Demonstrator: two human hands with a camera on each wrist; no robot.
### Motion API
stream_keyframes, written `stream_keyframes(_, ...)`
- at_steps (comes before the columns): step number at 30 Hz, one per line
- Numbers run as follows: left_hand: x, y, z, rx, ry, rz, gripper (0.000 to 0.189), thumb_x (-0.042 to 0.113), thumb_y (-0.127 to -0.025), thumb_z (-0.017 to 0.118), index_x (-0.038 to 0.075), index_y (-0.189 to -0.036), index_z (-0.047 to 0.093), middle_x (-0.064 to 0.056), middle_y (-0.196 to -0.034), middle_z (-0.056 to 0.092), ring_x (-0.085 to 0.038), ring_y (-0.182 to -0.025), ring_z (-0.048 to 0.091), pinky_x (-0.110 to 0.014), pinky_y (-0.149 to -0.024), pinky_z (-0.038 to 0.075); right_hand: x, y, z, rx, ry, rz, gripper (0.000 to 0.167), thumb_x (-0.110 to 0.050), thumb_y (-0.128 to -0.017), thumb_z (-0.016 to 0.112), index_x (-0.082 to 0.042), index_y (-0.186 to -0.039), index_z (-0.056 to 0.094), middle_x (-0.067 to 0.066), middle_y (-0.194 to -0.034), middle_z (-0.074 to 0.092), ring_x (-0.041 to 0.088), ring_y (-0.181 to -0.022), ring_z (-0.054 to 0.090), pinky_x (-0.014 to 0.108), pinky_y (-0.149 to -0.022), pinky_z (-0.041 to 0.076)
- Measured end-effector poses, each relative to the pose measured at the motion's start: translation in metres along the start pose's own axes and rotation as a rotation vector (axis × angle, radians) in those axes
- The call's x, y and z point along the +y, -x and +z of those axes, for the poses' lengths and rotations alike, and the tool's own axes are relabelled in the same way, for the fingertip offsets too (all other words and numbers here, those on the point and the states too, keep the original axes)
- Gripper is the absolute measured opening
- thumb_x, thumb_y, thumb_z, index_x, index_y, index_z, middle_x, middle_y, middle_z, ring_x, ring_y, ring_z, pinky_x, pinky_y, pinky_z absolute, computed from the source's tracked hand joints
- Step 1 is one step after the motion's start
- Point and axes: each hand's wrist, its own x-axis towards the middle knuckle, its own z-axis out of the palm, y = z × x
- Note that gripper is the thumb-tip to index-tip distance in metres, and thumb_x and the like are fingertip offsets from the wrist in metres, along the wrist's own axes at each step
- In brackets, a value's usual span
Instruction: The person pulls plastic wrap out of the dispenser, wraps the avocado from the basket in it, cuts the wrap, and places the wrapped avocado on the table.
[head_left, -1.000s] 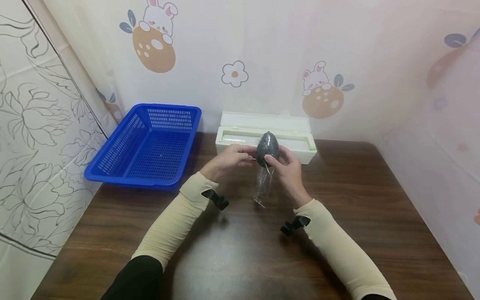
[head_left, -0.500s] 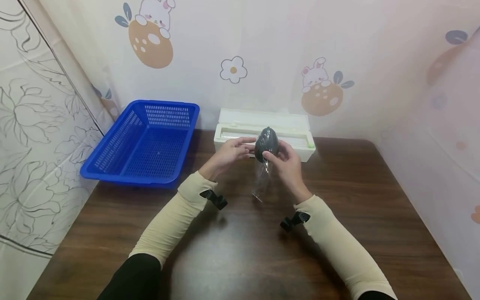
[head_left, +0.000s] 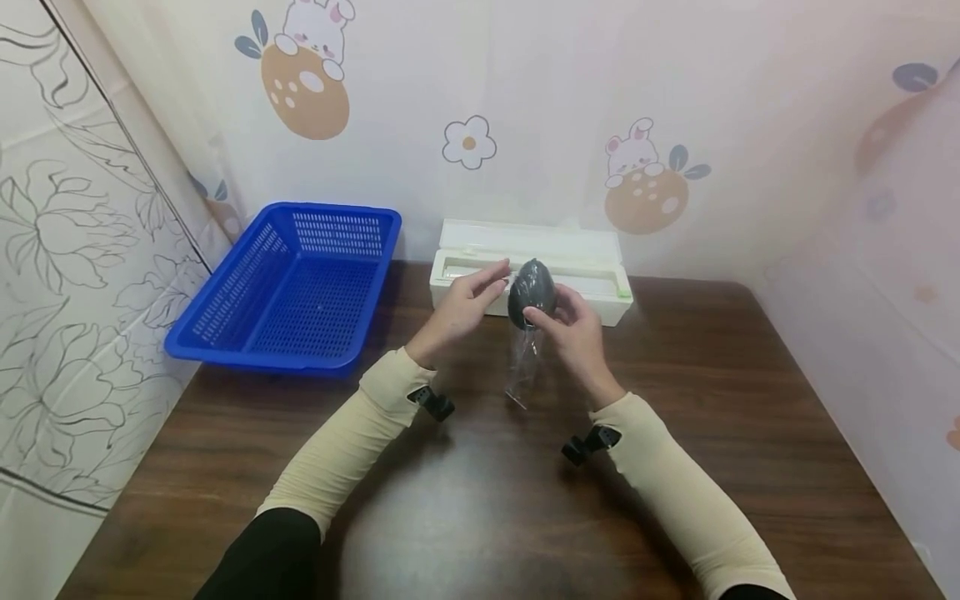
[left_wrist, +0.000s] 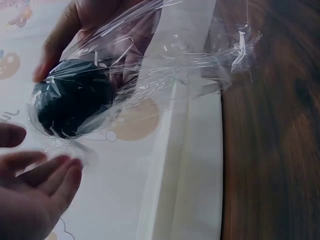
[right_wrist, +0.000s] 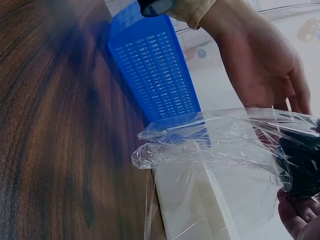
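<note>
My right hand [head_left: 581, 337] holds a dark, egg-shaped fruit, apparently an avocado [head_left: 532, 293], between thumb and fingers above the table. Clear cling film [left_wrist: 200, 60] covers the avocado, and a loose tail of film hangs below it in the head view. My left hand [head_left: 457, 315] is just left of the avocado, its fingers loosely extended and holding nothing. The left wrist view shows those fingers [left_wrist: 67, 182] beside the wrapped fruit with a small gap. Behind both hands stands a white cling film dispenser [head_left: 600, 310] with its lid raised.
At the back left of the brown wooden table [head_left: 465, 500] sits a blue perforated plastic basket [head_left: 262, 360]. A printed curtain [head_left: 547, 75] hangs along the table's back edge. A black camera is strapped to each wrist.
The left hand's fingers have lifted away from the avocado, to the left and up. The right hand keeps its hold, and the film tail has shifted slightly.
</note>
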Motion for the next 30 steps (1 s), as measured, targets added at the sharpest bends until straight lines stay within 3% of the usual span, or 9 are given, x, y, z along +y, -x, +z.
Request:
stream_keyframes(5, 0.0011, 0.0001, 0.0026, -0.091, 0.016, -0.014, 0.041, 0.014, -0.104, 0.046, -0.001, -0.141, 0.047, -0.016, -0.145, 0.05, -0.024, -0.137, 0.046, -0.035, -0.113, 0.039, -0.0004, -0.0006, 0.0029, -0.003, 0.007, -0.013, 0.057, -0.023, -0.085, 0.076, -0.002, -0.133, 0.054, 0.015, -0.131, 0.06, 0.026, -0.114, 0.06, 0.038, -0.1, 0.05)
stream_keyframes(11, 0.0022, -0.0016, 0.0035, -0.113, 0.189, -0.146, 0.043, 0.017, -0.104, 0.046, -0.003, -0.141, 0.045, -0.021, -0.141, 0.053, -0.031, -0.128, 0.056, -0.037, -0.103, 0.049, -0.0004, -0.0009, 0.0052, 0.001, 0.021, -0.011, 0.057, -0.021, -0.084, 0.077, -0.001, -0.132, 0.054, 0.017, -0.128, 0.062, 0.022, -0.109, 0.06, 0.026, -0.093, 0.051)
stream_keyframes(16, 0.0035, -0.0033, 0.0014, -0.11, 0.31, -0.226, 0.042, 0.015, -0.103, 0.047, -0.007, -0.139, 0.045, -0.027, -0.136, 0.054, -0.036, -0.125, 0.057, -0.038, -0.101, 0.05, -0.0019, -0.0012, 0.0059, -0.001, 0.011, -0.013, 0.056, -0.018, -0.084, 0.077, 0.001, -0.131, 0.055, 0.018, -0.127, 0.062, 0.019, -0.107, 0.06, 0.02, -0.089, 0.05)
stream_keyframes(22, 0.0031, -0.0037, -0.0013, -0.096, 0.383, -0.267, 0.043, 0.017, -0.103, 0.048, -0.01, -0.137, 0.047, -0.027, -0.136, 0.055, -0.036, -0.125, 0.057, -0.039, -0.103, 0.049, -0.0065, -0.0015, 0.0053, -0.006, -0.002, -0.029, 0.057, -0.017, -0.083, 0.078, 0.001, -0.132, 0.054, 0.018, -0.128, 0.061, 0.022, -0.111, 0.06, 0.023, -0.092, 0.051)
stream_keyframes(30, 0.0046, -0.0014, -0.0022, -0.101, 0.353, -0.266, 0.042, 0.017, -0.102, 0.051, -0.011, -0.134, 0.05, -0.028, -0.133, 0.057, -0.036, -0.12, 0.06, -0.043, -0.101, 0.05, -0.0047, -0.0015, 0.0056, -0.051, -0.008, -0.022, 0.056, -0.019, -0.086, 0.075, 0.002, -0.133, 0.054, 0.018, -0.132, 0.06, 0.028, -0.118, 0.059, 0.039, -0.103, 0.048)
